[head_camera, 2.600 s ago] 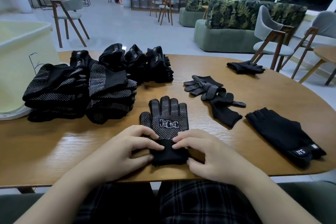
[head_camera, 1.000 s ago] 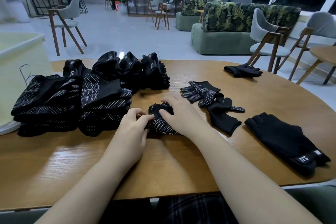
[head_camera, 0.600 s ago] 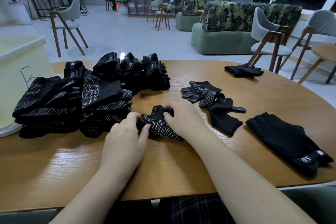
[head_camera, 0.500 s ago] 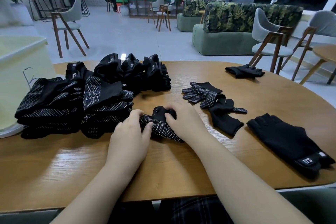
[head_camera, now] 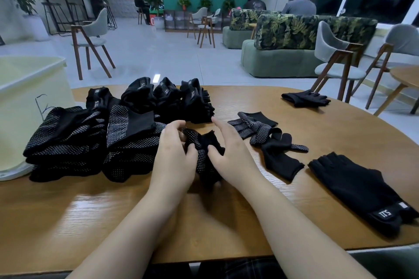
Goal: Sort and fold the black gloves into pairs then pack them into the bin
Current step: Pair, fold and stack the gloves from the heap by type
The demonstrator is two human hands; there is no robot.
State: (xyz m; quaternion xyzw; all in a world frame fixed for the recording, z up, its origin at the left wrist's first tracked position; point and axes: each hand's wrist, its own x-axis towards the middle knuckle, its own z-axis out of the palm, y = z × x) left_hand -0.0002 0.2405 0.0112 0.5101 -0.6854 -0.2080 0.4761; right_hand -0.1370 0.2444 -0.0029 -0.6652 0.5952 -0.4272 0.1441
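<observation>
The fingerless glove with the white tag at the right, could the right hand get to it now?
Probably not yet: the right hand grips the dotted glove. Bare table lies before the fingerless glove.

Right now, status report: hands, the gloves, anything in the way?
Left hand and right hand both grip the dotted glove bundle, mid-fold. Folded stacks beside the bin. Loose gloves right; nothing blocking.

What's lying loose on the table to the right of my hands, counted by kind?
Dotted gloves: 2
Fingerless lots: 2 (one glove or a stacked pair each, cannot tell)
Total: 4
</observation>
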